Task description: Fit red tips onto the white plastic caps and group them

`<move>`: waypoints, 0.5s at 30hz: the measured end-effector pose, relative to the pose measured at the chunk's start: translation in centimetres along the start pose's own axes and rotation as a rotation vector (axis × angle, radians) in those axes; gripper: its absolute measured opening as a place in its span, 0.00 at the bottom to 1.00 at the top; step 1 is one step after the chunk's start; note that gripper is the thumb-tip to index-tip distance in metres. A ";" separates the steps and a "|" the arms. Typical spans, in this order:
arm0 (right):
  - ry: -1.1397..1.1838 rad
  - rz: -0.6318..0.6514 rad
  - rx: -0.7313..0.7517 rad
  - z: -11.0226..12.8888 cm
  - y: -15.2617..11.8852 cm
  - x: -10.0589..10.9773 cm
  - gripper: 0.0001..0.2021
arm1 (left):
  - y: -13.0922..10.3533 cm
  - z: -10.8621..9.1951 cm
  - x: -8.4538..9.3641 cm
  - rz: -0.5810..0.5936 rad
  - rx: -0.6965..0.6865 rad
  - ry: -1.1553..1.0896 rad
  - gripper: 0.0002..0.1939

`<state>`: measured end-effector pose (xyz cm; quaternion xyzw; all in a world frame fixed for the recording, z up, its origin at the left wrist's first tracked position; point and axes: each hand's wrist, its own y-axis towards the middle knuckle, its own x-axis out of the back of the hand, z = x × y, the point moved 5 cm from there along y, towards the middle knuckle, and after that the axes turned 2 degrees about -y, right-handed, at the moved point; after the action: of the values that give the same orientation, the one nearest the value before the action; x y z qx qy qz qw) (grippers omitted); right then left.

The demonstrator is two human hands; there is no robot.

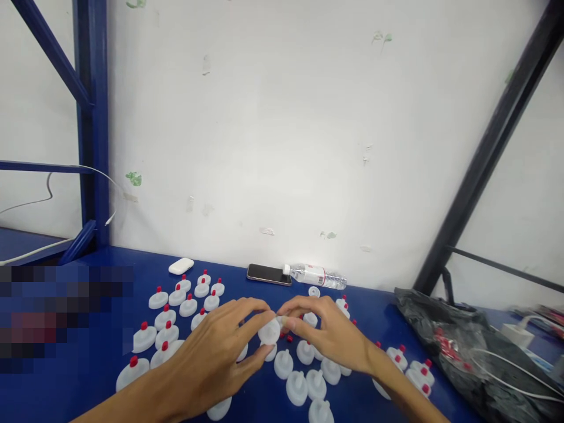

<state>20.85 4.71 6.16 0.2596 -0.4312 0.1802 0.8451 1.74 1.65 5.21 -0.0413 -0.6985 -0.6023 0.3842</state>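
Below the clear bottle (315,275), two hands on one round white piece (268,332)

From the head view, the left hand (220,343) grips the round white piece between thumb and fingers, its flat face turned toward the camera; the right hand (332,338) pinches at the piece's right side with thumb and fingertips, the exact contact partly hidden by the fingers. Both hands are above the blue tabletop (240,294), nearer the camera than the bottle, which lies on its side near the white wall (286,147); a dark phone (268,274) lies just left of the bottle's cap, and a small white case (181,266) sits farther left.

Left of the bottle and nearer the camera stand many red-tipped white pieces (188,306); more of these stand to its right and nearer. Straight down from the bottle is a cluster of plain-tipped white pieces (296,389); small loose red pieces (289,339) lie between this cluster and the bottle. Well to the bottle's right spreads a black plastic bag (462,376), with red bits (447,346) showing at it.
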 end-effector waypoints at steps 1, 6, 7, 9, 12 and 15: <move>-0.054 -0.020 -0.022 -0.4 0.0 0.2 0.12 | -0.1 0.1 -0.1 -0.014 0.014 -0.004 0.13; -0.294 -0.012 -0.092 -2.5 -0.1 -1.0 0.04 | -0.5 0.4 -0.8 0.002 0.017 0.042 0.19; -0.320 -0.001 -0.101 -2.8 0.0 -1.4 0.03 | -0.6 0.4 -0.9 0.009 0.017 0.048 0.20; -0.350 0.013 -0.120 -3.2 0.0 -2.2 0.03 | -0.7 0.4 -1.0 0.018 0.023 0.050 0.21; -0.348 0.026 -0.132 -3.2 0.1 -2.7 0.06 | -0.9 0.4 -1.0 0.032 0.047 0.056 0.21; -0.289 0.002 -0.132 -2.8 -0.1 -2.2 0.07 | -1.0 0.5 -1.2 0.057 0.066 0.070 0.20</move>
<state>21.39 6.12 2.92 0.2263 -0.5596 0.1132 0.7892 1.85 2.28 3.66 -0.0271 -0.7028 -0.5687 0.4266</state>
